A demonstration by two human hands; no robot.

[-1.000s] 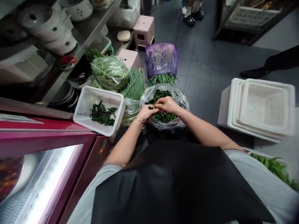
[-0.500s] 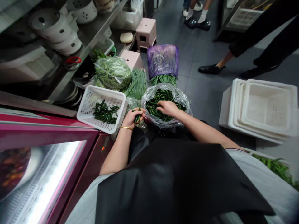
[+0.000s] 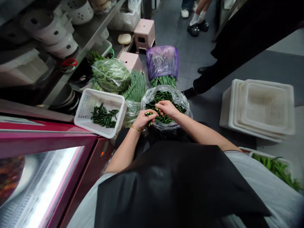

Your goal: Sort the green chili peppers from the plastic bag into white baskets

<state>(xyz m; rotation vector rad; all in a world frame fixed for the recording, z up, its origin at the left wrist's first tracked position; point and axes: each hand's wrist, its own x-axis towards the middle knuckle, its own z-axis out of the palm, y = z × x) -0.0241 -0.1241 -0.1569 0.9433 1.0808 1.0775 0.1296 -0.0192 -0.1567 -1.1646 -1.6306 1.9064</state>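
Several green chili peppers (image 3: 149,114) are gripped in my left hand (image 3: 143,118), their pale cut ends showing. My right hand (image 3: 165,108) is closed in a pinch close beside it, at what looks like a green chili's end. Both hands are over the near left part of a clear plastic bag (image 3: 184,95), which stands open and full of long dark green chilies (image 3: 166,95). Left of my hands, a white perforated basket (image 3: 82,110) holds a small heap of green chilies (image 3: 104,116).
Bundled garlic chives (image 3: 136,85), a bag of green vegetables (image 3: 111,74) and a purple-wrapped bundle (image 3: 162,60) lie ahead. Pink stools (image 3: 144,31) stand beyond. Stacked white bins (image 3: 266,104) are at right. A person's dark-trousered leg (image 3: 213,69) is close to the chili bag.
My right hand has come up from among the chilies to meet my left hand, which has moved right to the bag's edge. The person at right has stepped closer to the bag.
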